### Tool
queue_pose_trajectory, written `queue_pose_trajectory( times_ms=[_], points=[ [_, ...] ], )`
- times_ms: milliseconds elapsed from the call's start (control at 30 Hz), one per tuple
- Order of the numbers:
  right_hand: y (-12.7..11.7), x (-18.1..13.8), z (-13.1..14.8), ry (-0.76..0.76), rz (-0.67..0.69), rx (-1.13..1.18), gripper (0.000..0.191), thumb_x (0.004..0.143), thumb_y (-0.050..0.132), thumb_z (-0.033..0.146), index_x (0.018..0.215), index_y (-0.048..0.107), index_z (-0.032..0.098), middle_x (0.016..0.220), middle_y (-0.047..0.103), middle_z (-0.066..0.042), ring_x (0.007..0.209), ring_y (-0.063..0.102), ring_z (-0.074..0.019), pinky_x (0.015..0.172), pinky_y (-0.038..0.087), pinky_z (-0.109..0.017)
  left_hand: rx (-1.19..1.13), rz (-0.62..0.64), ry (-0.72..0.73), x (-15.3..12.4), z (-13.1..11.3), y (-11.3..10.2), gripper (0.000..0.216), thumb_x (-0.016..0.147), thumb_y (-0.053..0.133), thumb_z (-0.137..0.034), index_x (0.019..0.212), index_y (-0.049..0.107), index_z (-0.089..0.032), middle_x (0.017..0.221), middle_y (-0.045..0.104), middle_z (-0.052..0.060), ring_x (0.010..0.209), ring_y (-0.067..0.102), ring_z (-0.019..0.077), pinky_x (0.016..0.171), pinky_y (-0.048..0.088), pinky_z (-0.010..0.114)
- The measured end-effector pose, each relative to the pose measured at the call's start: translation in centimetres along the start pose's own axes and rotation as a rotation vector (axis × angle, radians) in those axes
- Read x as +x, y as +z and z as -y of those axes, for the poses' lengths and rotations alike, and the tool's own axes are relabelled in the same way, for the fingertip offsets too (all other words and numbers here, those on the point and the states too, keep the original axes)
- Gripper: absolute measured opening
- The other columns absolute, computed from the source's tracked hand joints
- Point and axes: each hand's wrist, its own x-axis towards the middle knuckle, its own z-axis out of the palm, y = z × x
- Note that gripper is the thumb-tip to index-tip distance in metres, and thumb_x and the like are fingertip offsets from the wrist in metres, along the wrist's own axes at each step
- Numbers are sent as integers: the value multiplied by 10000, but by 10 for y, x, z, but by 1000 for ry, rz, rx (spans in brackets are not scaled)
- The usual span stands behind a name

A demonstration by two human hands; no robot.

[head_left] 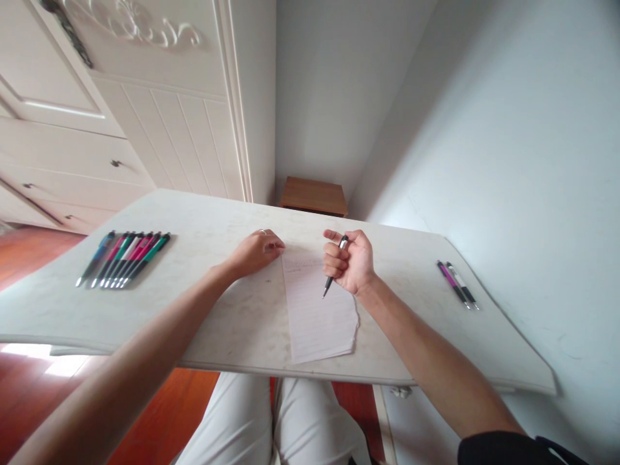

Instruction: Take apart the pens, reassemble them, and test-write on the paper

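Pen (329, 282) slants tip-down from the right hand (357, 263) clasped around it, with paper (320, 326) beneath, and the left hand (259, 250), grip unclear, near the paper's far left corner.

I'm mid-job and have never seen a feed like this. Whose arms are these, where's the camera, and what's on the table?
There is no machine here: those are a person's own bare arms. The single picture comes from a camera worn on the head, looking forward and down. The right hand holds a pen, tip downward, above a sheet of paper. The left hand is by the sheet's far left corner. On the white table, a row of pens lies to the left and two more pens to the right.
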Motion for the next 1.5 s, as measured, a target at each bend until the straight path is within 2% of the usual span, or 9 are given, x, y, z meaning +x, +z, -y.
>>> queue_pose_trajectory(
  times_ms=[167, 600, 800, 1100, 1267, 1333, 1400, 1433, 1500],
  points=[
    [1, 0, 1, 23, -27, 4, 321, 805, 393, 347, 754, 650, 163, 462, 167, 105, 394, 65, -81, 328, 175, -179, -8, 8, -7, 0, -1, -1, 244, 821, 512, -279, 859, 726, -170, 886, 687, 70, 840, 620, 206, 801, 483, 321],
    [0, 3, -3, 52, -52, -58, 295, 825, 376, 365, 819, 608, 184, 439, 181, 114, 379, 51, -80, 330, 142, -175, -8, 11, 17, 1, 2, 0, 246, 846, 511, -288, 816, 729, -178, 879, 688, 59, 859, 627, 203, 819, 484, 307],
    [-9, 9, -1, 124, -46, -57, 463, 889, 344, 552, 857, 596, 164, 463, 214, 117, 386, 69, -67, 345, 108, -180, -8, 17, 32, 1, 4, 1, 255, 856, 507, -294, 818, 731, -179, 877, 694, 63, 872, 631, 206, 833, 484, 308],
    [-24, 15, 1, 76, -39, 0, 404, 891, 301, 423, 926, 593, 146, 452, 259, 108, 369, 95, -76, 357, 117, -187, -14, 22, 16, 1, -1, -2, 273, 840, 505, -324, 828, 737, -180, 874, 696, 68, 865, 631, 214, 819, 489, 323],
    [-22, 18, -2, 12, -87, 24, 376, 880, 461, 506, 843, 587, 154, 472, 348, 90, 370, 217, -70, 370, 214, -191, -25, 14, 23, 0, 2, 0, 270, 841, 513, -328, 847, 743, -187, 879, 701, 66, 876, 629, 216, 845, 490, 332],
    [-20, 19, -2, -41, -148, 15, 258, 858, 562, 417, 807, 573, 164, 459, 344, 100, 367, 248, -62, 378, 245, -185, -34, 8, 7, 0, 3, 1, 265, 834, 525, -335, 860, 745, -189, 891, 702, 64, 871, 631, 215, 841, 497, 331],
    [-19, 20, -1, -96, -192, -15, 68, 844, 570, 234, 822, 579, 170, 416, 287, 124, 339, 224, -55, 365, 219, -169, -38, 12, -6, 0, 3, 1, 268, 832, 531, -343, 865, 746, -186, 897, 702, 64, 865, 634, 212, 827, 504, 324],
    [-19, 20, 0, -114, -201, -29, 53, 833, 538, 159, 844, 589, 171, 394, 256, 133, 323, 205, -56, 353, 198, -164, -37, 15, -9, 0, 3, 1, 270, 834, 530, -346, 865, 745, -185, 900, 701, 63, 864, 634, 211, 824, 505, 321],
    [-19, 19, 1, -126, -191, -31, 174, 810, 474, 101, 896, 612, 163, 369, 254, 130, 308, 223, -68, 340, 210, -164, -32, 21, -7, 0, 2, 1, 275, 837, 528, -346, 867, 745, -179, 905, 699, 66, 869, 632, 213, 829, 504, 323]
  ],
)
